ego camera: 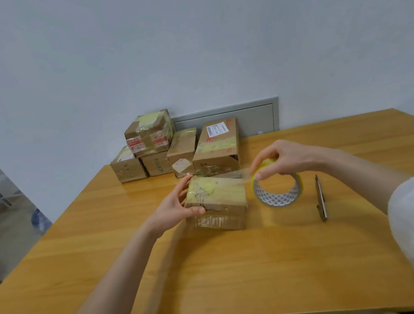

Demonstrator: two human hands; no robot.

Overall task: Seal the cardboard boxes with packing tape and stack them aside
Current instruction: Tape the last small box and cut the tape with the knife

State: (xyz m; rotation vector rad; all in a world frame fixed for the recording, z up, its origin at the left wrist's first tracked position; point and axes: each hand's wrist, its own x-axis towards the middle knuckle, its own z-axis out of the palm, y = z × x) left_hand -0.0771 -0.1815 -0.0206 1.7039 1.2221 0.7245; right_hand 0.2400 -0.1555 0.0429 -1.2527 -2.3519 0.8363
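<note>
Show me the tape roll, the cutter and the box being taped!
tape roll (277, 198): head view, patterned inside of the ring.
cutter (321, 197): head view, middle of its handle.
box (219, 193): head view, yellow-taped top face.

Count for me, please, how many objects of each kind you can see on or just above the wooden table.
Cardboard boxes: 6
Tape roll: 1
Utility knife: 1
Total: 8
</note>
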